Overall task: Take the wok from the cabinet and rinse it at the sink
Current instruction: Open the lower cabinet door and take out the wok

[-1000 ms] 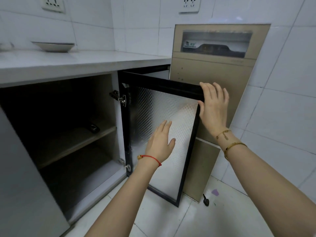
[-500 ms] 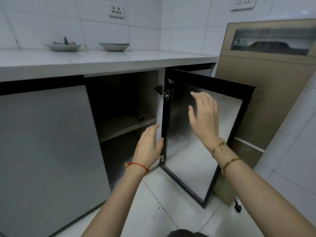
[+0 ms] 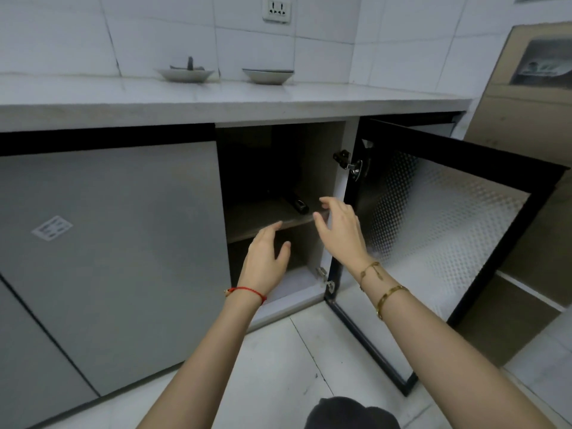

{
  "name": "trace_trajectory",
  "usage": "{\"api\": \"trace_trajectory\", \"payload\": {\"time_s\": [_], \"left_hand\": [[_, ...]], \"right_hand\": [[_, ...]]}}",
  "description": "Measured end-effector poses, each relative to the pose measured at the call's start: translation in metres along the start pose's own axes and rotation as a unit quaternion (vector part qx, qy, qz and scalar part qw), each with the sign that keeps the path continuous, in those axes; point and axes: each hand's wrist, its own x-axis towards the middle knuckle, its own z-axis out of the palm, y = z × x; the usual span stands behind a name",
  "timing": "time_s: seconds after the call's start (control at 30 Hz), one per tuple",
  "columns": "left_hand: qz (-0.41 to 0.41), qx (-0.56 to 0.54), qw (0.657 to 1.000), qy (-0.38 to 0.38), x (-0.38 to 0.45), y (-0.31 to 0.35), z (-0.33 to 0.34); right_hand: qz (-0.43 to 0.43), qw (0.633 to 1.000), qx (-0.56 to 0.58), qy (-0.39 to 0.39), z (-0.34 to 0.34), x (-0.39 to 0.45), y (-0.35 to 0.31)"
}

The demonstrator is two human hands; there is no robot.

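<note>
In the open cabinet (image 3: 278, 168), a dark handle (image 3: 299, 204) on the shelf, probably the wok's; pan body hidden in shadow. Left hand (image 3: 266, 258) and right hand (image 3: 340, 233) reach in, fingers spread, empty. Likely heavy, rigid: grip handle, support rim.

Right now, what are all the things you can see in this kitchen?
Dark handle: one, black, on the shelf inside the open cabinet; what it belongs to is hidden.
Cabinet door: one, black frame with patterned panel, swung open at right.
Closed cabinet door: one, grey, left of the opening.
Shallow dishes: two, white, on the countertop.
Wall socket: one, white, on the tiles.
Brown panel: one, leaning at far right.
Left hand: open, red string bracelet.
Right hand: open, gold bracelets.
</note>
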Motion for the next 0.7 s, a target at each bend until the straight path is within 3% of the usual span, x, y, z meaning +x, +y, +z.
{"api": "trace_trajectory", "payload": {"time_s": [0.23,0.37,0.7], "left_hand": [[-0.065,-0.033,0.997,0.012,0.077,-0.029,0.023],[-0.13,-0.105,0.986,0.016,0.127,-0.047,0.04],[-0.308,-0.269,0.912,0.011,0.238,-0.099,0.087]], "right_hand": [[0.022,0.997,0.024,-0.071,0.047,0.077,0.026],[0.044,0.991,0.039,-0.12,0.08,0.128,0.045],[0.116,0.942,0.117,-0.294,0.172,0.227,0.083]]}}
